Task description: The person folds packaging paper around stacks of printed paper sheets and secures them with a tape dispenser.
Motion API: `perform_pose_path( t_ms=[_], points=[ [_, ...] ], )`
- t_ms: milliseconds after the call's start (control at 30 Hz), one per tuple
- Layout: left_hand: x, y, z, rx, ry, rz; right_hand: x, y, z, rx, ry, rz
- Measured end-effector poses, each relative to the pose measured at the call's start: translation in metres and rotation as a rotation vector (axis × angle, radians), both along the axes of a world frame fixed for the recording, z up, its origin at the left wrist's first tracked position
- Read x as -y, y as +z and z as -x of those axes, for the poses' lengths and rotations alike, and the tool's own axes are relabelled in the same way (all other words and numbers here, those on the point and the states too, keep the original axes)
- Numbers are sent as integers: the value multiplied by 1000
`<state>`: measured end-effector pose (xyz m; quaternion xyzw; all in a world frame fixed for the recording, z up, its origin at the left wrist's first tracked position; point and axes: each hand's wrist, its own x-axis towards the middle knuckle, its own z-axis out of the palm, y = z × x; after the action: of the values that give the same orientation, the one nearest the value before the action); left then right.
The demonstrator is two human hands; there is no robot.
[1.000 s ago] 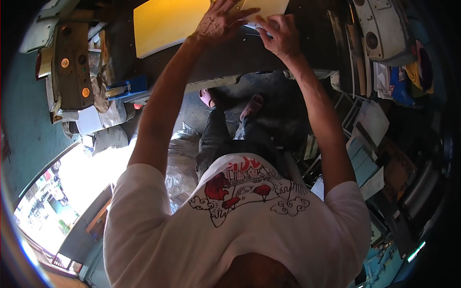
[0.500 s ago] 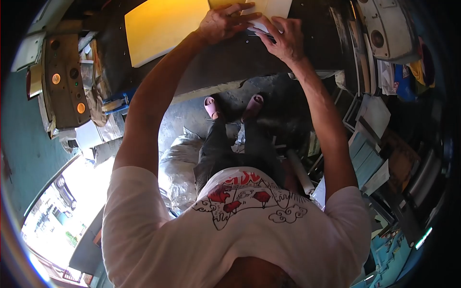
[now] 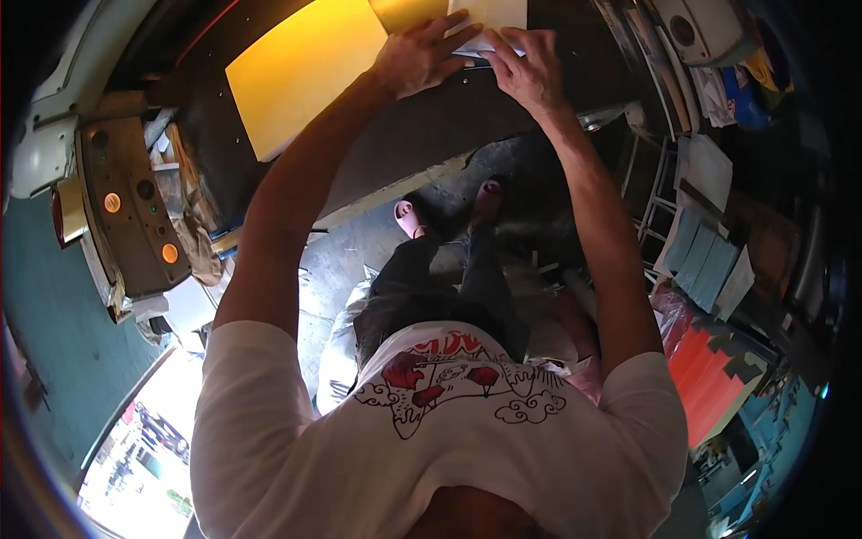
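A white sheet of paper (image 3: 499, 13) lies on the dark work table at the top of the view. My left hand (image 3: 426, 57) has its fingers spread, the tips resting on the sheet's left side. On the near edge of the same sheet, the fingertips of my right hand (image 3: 530, 70) press down, slightly bent and apart. Where the right thumb touches is hard to make out. To the left lies a large stack of paper (image 3: 301, 76), lit yellow, close to my left forearm.
The dark table (image 3: 395, 135) has a worn front edge. A control panel (image 3: 135, 207) with lit orange buttons stands left. At right are a pale machine housing (image 3: 705, 31), blue stacked sheets (image 3: 700, 260) and a red panel (image 3: 709, 382). A plastic bag (image 3: 341, 346) lies by my legs.
The view has turned, so the yellow-lit stack and control panel sit lower and a red panel appears at right. The sheet's near edge, raised under my right fingers before, now looks flatter.
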<state>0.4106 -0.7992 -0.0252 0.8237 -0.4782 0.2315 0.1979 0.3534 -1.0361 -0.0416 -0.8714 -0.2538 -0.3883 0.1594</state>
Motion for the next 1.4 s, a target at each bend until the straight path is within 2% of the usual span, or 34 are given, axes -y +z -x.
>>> perform_pose_path(
  t_ms=[167, 567, 667, 767, 867, 900, 967, 1000, 1033, 1067, 1100, 1133, 1200, 1267, 1367, 1400],
  points=[
    [2, -7, -8, 85, -33, 39, 1, 5, 4, -46, -2, -6],
    [5, -7, -6, 45, -15, 121, 8, 14, 8, -132, 103, -103],
    [7, -9, -2, -181, 46, 169, 4, 15, 8, -115, 95, -133],
    [8, -14, -9, -186, -8, 255, -2, 18, 10, -145, 52, -161],
    [13, -9, -1, -255, 50, 239, -7, 27, 18, -170, 2, -155],
    [18, -15, -1, -261, 73, 225, -13, 37, 28, -63, -56, -117],
    [22, -42, -12, -206, 43, 170, -45, 48, 58, -23, -237, -217],
    [20, -34, -7, -255, 46, 171, -60, 38, 73, -17, -243, -280],
    [22, -26, -8, -200, 91, 8, -88, 50, 96, -118, -217, -364],
    [17, -16, -6, -152, 71, -24, -112, 46, 119, -340, -120, -448],
    [17, -11, -3, -251, 97, 56, -137, 27, 145, -570, -33, -503],
    [15, -6, -2, -266, 122, 23, -169, -9, 172, -781, 68, -652],
    [14, -7, -4, -234, 109, -56, -225, -25, 197, -1016, 199, -742],
    [14, -7, -6, -136, 47, -158, -282, 11, 202, -1051, 276, -644],
    [12, 9, 4, -277, 134, -146, -329, 37, 198, -1026, 379, -584],
    [11, 10, 5, -291, 130, -124, -338, 36, 192, -963, 425, -634]
  ],
)
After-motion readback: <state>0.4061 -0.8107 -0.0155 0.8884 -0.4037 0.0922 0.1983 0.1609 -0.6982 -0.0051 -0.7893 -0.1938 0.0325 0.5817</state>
